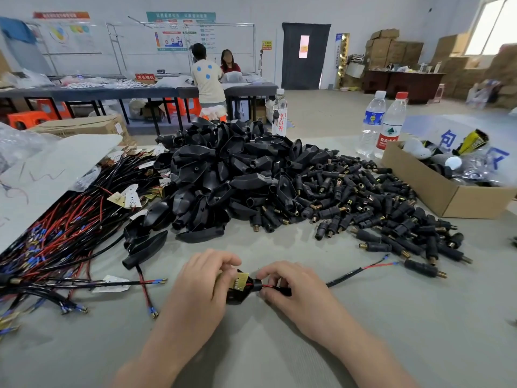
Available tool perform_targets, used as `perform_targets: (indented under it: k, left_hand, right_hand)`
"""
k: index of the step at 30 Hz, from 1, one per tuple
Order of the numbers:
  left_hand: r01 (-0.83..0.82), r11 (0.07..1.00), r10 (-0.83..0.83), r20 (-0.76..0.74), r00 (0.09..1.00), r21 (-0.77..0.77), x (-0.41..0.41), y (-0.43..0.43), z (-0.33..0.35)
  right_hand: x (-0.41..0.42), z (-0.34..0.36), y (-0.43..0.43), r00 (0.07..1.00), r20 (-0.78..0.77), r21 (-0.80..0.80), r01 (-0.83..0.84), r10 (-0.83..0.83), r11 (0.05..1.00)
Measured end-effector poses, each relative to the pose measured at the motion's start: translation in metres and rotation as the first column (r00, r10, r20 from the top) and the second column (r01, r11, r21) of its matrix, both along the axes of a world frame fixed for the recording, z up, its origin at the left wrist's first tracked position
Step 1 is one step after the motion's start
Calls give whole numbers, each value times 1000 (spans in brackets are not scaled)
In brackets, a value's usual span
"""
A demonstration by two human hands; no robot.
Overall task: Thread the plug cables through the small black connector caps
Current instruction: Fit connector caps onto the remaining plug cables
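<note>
- Hands are meeting at six o'clock of the grey fabric-covered surface, near its front edge.
- The left hand is grasping a black plastic shell, fingers curled over it, with a small yellowish circuit board sitting in the shell's open top.
- The right hand is pinching a black plug cable between thumb and forefinger, just at three o'clock of the shell.
- A small black connector cap is sitting between the two hands, touching the shell, with a thin red wire running out of it into the right hand's pinch.
- The cable is trailing from the right hand toward two o'clock, lying on the surface and ending in loose red and blue-tipped leads.
- A heap of small black brass-tipped connector caps is lying at one to two o'clock of the hands, well apart from them.
- A taller heap of large black plastic shells is rising at twelve o'clock, touching the heap of caps.
- A tangled bundle of red and black cables with blue terminals is spreading at nine to ten o'clock.
- An open brown cardboard box is standing at two o'clock beyond the caps, with two clear plastic water bottles just beside it.
</note>
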State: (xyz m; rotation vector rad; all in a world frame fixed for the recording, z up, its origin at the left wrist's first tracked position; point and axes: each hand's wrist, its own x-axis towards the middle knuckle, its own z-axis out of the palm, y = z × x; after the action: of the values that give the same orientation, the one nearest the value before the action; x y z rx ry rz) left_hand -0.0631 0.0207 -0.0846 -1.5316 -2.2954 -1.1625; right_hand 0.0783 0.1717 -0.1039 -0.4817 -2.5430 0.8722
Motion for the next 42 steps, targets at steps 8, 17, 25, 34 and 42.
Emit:
perform_targets:
  k: [8,17,25,34,42]
  left_hand:
    - [-64,995,86,381,920,-71,0,2,-3]
    - [-101,995,101,57,993,-1,8,4,-4]
    - [-11,995,-30,-386,922,-103,59,46,-11]
    - [-134,975,14,-558,829,-175,54,64,-16]
    - [-145,983,59,-551,832,-115,26,40,-25]
  right_hand:
    - [-2,0,-3,1000,-10,52,-19,19,998]
    - [0,2,-5,998,-31,24,-52,52,998]
    - [38,12,46,837,-174,-49,518,-518,854]
    - [50,-7,61,796,9,-37,605,-605,796]
    - [44,-3,54,813,62,131,568,-578,813]
